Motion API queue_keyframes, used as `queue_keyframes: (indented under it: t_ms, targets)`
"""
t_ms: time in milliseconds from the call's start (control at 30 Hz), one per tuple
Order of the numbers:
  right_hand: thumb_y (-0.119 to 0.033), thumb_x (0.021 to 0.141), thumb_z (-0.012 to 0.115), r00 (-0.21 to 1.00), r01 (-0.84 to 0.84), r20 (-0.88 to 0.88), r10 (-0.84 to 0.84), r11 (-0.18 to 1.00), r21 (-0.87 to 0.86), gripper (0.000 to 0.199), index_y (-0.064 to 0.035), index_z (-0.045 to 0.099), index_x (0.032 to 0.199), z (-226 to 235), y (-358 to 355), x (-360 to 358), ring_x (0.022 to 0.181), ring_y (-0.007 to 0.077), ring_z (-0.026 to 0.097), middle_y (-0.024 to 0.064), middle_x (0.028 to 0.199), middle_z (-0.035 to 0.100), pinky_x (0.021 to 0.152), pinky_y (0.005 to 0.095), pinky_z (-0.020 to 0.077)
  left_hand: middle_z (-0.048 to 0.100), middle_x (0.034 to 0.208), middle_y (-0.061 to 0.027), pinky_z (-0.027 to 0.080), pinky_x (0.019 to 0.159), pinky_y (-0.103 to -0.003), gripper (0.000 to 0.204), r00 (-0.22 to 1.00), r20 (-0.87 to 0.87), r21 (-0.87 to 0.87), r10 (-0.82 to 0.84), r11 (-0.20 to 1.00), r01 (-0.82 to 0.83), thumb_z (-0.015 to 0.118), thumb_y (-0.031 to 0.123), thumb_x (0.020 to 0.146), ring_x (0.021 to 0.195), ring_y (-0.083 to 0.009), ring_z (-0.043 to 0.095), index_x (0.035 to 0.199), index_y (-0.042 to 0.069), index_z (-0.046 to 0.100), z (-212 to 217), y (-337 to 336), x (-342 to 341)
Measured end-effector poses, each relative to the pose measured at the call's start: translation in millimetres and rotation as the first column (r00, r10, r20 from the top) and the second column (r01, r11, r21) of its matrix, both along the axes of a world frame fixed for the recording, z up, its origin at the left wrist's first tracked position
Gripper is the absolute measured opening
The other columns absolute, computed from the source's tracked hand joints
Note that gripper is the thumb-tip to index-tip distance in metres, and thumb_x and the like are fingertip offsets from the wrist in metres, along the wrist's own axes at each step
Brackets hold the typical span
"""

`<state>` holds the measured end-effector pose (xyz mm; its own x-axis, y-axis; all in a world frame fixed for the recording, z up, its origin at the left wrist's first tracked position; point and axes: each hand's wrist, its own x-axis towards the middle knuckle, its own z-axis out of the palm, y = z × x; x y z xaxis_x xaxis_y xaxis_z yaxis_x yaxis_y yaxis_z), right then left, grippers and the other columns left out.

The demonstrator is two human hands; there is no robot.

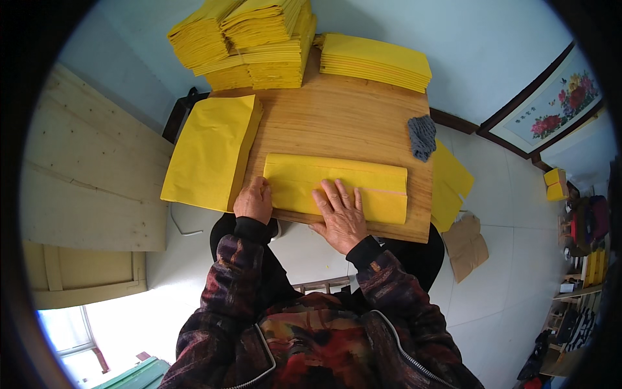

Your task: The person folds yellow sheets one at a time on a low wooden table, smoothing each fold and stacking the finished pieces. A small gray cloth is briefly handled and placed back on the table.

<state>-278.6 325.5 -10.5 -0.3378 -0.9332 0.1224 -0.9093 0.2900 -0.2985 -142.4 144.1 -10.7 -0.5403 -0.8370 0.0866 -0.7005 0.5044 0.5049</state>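
Observation:
A folded sheet of yellow paper [298,172] lies lengthwise along the near edge of the wooden table, with a seam running across it. My right hand [342,217] rests flat on its middle, fingers spread. At the sheet's left end is my left hand [254,200], its fingers curled in and pressed together by the paper's edge; what they pinch, if anything, is hidden. Just left of that hand stands a thick stack of flat yellow paper [210,146], reaching past the table's left edge.
Bundles of folded yellow paper [259,52] are piled at the back left. A lower folded stack [376,61] sits at the back right. A grey knitted cloth [422,137] lies at the right edge. Yellow sheets [450,185] and brown paper [466,246] are beyond the table's right side.

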Motion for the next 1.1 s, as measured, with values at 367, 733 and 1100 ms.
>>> queue_keyframes:
  t_ms: [367, 733, 1100]
  targets:
    - [-0.037, 0.086, 0.063, 0.999, -0.023, 0.039, 0.026, 0.997, -0.071, 0.058, -0.0083, 0.045, 0.134, 2, 1, -12, 0.136, 0.0283, 0.03, 0.0066, 0.145, 0.036, 0.109, 0.0503, 0.0256, 0.065, 0.081, -0.0155, 0.049, 0.069, -0.046, 0.013, 0.999, -0.034, -0.01, -0.015, 1.0, 0.015, 0.06, 0.021, 0.086, 0.081, -0.036, 0.062, 0.096, 0.013, 0.061, -3, -2, 1]
    - [-0.029, 0.086, 0.063, 0.998, -0.048, 0.023, 0.052, 0.986, -0.161, 0.05, -0.006, 0.049, 0.128, 0, 2, -16, 0.132, 0.0291, 0.034, 0.0083, 0.138, 0.041, 0.108, 0.0467, 0.0289, 0.066, 0.083, -0.0163, 0.049, 0.07, -0.045, 0.014, 1.0, -0.008, 0.022, -0.005, 1.0, 0.005, 0.06, 0.022, 0.086, 0.083, -0.0365, 0.062, 0.097, 0.012, 0.061, -2, -2, 0]
    - [-0.008, 0.083, 0.062, 0.926, 0.378, 0.203, -0.319, 0.745, -0.55, 0.03, -0.0038, 0.054, 0.112, 22, 65, -65, 0.099, 0.0347, 0.055, 0.0162, 0.107, 0.057, 0.085, 0.0418, 0.0444, 0.066, 0.084, -0.0157, 0.05, 0.07, -0.045, 0.014, 1.0, -0.016, 0.006, -0.016, 1.0, 0.016, 0.061, 0.023, 0.086, 0.083, -0.0361, 0.062, 0.098, 0.014, 0.061, -1, -2, 1]
